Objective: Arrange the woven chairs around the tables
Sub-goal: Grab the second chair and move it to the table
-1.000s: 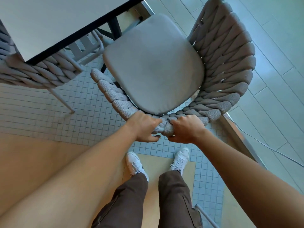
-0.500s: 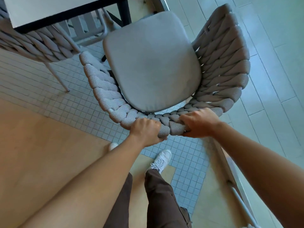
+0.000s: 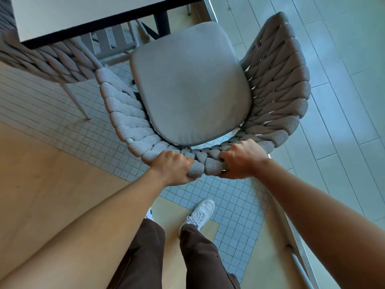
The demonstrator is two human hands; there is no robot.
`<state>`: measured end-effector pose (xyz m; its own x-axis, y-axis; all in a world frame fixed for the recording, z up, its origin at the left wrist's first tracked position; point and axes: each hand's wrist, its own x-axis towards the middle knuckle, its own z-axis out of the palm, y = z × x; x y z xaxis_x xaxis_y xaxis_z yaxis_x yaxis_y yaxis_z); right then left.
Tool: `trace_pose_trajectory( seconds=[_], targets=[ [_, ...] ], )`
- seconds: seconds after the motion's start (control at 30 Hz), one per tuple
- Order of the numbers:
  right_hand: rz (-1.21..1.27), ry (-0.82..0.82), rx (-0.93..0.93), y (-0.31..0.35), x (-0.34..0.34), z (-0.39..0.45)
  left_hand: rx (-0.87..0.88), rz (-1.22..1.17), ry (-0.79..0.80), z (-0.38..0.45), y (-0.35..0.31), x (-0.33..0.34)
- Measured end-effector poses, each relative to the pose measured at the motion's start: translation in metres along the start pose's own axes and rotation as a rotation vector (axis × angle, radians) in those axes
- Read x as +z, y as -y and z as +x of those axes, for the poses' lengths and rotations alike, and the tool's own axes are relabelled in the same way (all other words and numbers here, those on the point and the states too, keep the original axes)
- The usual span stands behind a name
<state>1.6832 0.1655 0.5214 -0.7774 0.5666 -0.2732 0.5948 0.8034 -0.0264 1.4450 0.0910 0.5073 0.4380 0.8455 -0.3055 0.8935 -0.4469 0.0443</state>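
My brown trouser legs [image 3: 195, 257] and one white shoe [image 3: 199, 215] are nearest, standing where pale wood flooring [image 3: 41, 184] meets small square tiles [image 3: 235, 207]. Just ahead, my left hand [image 3: 171, 171] and right hand [image 3: 242, 159] each have a closed grip on the top rim of the woven chair [image 3: 277, 97], fingers curled over the thick braided cord of its backrest. The two hands sit close together at the middle of the curved back, with a few loops of weave between them. The chair opens away from me: its grey seat cushion [image 3: 191, 86] lies beyond my knuckles, and the woven sides sweep forward on both sides.

The front edge of the cushion sits close to the dark-edged white tabletop [image 3: 83, 13], near its black leg [image 3: 161, 24]. To the left, a second woven chair [image 3: 50, 61] is tucked partly under the same tabletop, one thin leg on the small tiles. On the right, past a metal floor strip [image 3: 295, 243], the floor changes to long pale tiles [image 3: 343, 80].
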Motion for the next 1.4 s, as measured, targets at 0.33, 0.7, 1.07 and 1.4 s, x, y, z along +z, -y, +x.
trace_pose_trajectory(
  seconds=[0.33, 0.7, 1.07, 1.4],
  targets=[
    [-0.026, -0.012, 0.107, 0.005, -0.003, 0.015, -0.006, -0.053, 0.010, 0.004, 0.016, -0.008],
    [0.071, -0.011, 0.142, 0.053, -0.003, 0.008, 0.123, 0.032, 0.104, -0.028, 0.037, 0.001],
    [0.037, -0.045, 0.099, 0.054, -0.007, 0.028, -0.012, -0.031, 0.079, -0.034, 0.046, -0.009],
    [0.003, -0.044, 0.057, 0.020, 0.005, 0.018, -0.068, -0.023, 0.079, -0.016, 0.021, -0.008]
  ],
)
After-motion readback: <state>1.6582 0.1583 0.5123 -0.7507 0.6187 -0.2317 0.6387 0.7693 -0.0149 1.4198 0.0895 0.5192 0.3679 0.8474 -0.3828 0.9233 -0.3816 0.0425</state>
